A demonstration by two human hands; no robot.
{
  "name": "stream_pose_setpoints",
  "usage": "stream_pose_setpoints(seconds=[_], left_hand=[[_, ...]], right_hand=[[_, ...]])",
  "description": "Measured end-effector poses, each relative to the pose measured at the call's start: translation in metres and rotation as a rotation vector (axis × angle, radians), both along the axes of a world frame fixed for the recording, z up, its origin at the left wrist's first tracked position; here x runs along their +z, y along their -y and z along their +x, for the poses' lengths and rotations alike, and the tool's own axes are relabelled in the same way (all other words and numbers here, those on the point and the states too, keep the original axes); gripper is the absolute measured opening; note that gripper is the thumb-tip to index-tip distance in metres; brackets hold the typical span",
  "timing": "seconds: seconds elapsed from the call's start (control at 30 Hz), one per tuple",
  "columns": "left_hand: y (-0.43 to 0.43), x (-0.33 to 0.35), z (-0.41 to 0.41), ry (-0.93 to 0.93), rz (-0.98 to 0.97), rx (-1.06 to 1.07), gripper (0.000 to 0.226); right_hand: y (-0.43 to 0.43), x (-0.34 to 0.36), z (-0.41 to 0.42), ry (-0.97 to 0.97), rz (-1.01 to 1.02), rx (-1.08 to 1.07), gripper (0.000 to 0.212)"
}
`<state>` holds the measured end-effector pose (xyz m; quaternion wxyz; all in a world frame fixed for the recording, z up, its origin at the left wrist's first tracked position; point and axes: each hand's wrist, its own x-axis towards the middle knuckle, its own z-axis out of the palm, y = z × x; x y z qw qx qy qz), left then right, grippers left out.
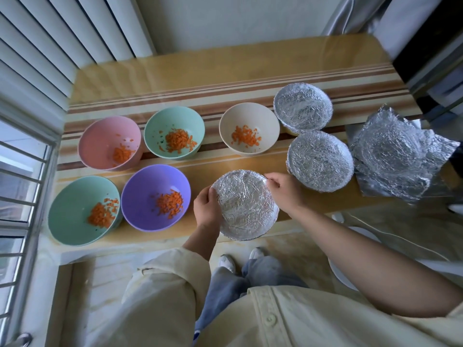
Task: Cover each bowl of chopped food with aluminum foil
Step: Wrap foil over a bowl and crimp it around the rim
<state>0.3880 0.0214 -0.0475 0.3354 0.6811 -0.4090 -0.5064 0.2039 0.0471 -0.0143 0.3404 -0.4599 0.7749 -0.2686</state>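
Striped table (200,71), foiled bowl (244,204) (near edge)

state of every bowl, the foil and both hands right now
pink bowl, uncovered
far green bowl, uncovered
cream bowl, uncovered
near green bowl, uncovered
purple bowl, uncovered
near foil bowl, covered, in both hands
middle foil bowl, covered
far foil bowl, covered
foil sheets, loose, crumpled stack
left hand, gripping near foil bowl
right hand, pinching its foil

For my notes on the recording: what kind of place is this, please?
Probably a home, perhaps a dining corner: a striped table holds bowls of chopped carrot, with blinds and a barred window beside it.
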Motion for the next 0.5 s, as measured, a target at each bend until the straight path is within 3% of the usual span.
stream_pose_setpoints(seconds=[0.13, 0.23, 0.3, 0.33, 0.5], left_hand=[[0.011, 0.001, -0.003, 0.122, -0.047, -0.148, 0.035], [0.024, 0.007, -0.006, 0.194, -0.052, -0.318, 0.026], [0.033, 0.009, -0.008, 0.253, -0.015, -0.456, 0.028], [0.035, 0.011, -0.007, 0.248, 0.013, -0.481, 0.033], [0.017, 0.018, 0.002, 0.137, 0.041, -0.277, 0.034]], right_hand=[[-0.002, 0.0, -0.006, 0.053, 0.063, -0.046, 0.032], [0.001, 0.004, -0.009, 0.059, 0.077, 0.033, 0.033], [0.0, 0.001, -0.009, 0.012, 0.056, 0.085, 0.022], [-0.001, -0.002, -0.01, -0.02, 0.048, 0.084, 0.028], [-0.009, -0.013, -0.01, -0.114, 0.008, -0.105, 0.037]])
